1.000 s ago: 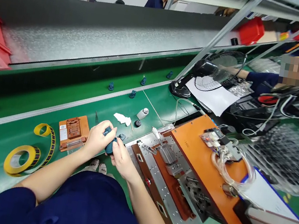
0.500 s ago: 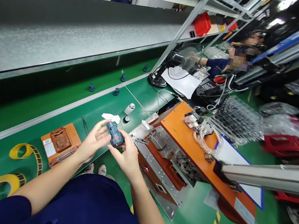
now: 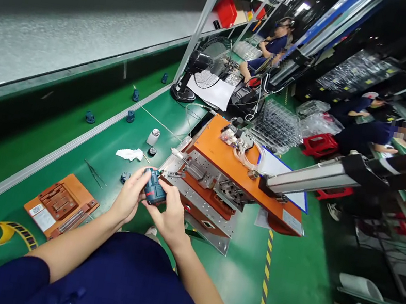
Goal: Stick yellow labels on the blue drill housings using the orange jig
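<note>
A green bench [image 3: 166, 111] is running diagonally across the view, and an orange machine [image 3: 208, 142] is standing at its right end, a black fan [image 3: 200, 61] rising beyond. An orange fixture [image 3: 58, 201] is lying on the bench to the left, a curl of yellow tape [image 3: 6, 231] resting near its outer corner.

Between fixture and machine, the left hand [image 3: 128, 196] and the right hand [image 3: 171, 212] are both clasping one dark teal housing [image 3: 155, 189], held above the bench's near edge. The housing is sitting tilted between them: the left fingers are pressing along its upper left side, while the right hand is gripping its right side, the thumb reaching under the lower end. Its broad face is showing between the two grips, a red band crossing near the bottom.

Beyond the hands, a white cloth [image 3: 128, 153] is lying crumpled, a pale bottle [image 3: 153, 137] is standing behind it, tweezers [image 3: 95, 174] are resting near the fixture, and a small black cap [image 3: 152, 151] is sitting just beside the bottle.
</note>
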The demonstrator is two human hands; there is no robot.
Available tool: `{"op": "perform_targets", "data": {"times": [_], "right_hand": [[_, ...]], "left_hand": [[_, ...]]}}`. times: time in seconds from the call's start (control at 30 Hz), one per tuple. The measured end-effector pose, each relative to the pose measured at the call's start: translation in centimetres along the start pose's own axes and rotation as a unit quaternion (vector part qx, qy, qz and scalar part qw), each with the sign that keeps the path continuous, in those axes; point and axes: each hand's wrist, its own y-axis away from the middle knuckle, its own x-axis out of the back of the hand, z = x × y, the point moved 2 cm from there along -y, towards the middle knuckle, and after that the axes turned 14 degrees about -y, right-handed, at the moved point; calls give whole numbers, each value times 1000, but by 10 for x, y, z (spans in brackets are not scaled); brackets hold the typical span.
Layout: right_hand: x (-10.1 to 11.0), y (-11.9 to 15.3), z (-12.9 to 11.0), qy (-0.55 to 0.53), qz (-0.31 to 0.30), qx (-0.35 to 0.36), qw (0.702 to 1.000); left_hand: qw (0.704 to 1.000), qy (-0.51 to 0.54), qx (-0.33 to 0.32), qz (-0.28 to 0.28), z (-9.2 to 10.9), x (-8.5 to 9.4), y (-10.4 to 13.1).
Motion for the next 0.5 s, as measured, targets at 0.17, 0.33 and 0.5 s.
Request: {"op": "perform_targets", "data": {"times": [0.17,0.33,0.5], "right_hand": [[22,4,6,-76,37,-38,996],[51,9,19,-93,39,-52,993],[87,22,41,-136,75,-95,983]], "left_hand": [[998,-36,9,-50,1,-15,3],[994,-95,-2,-47,-17,-37,-2],[931,-275,-232,57,25,-70,5]]}}
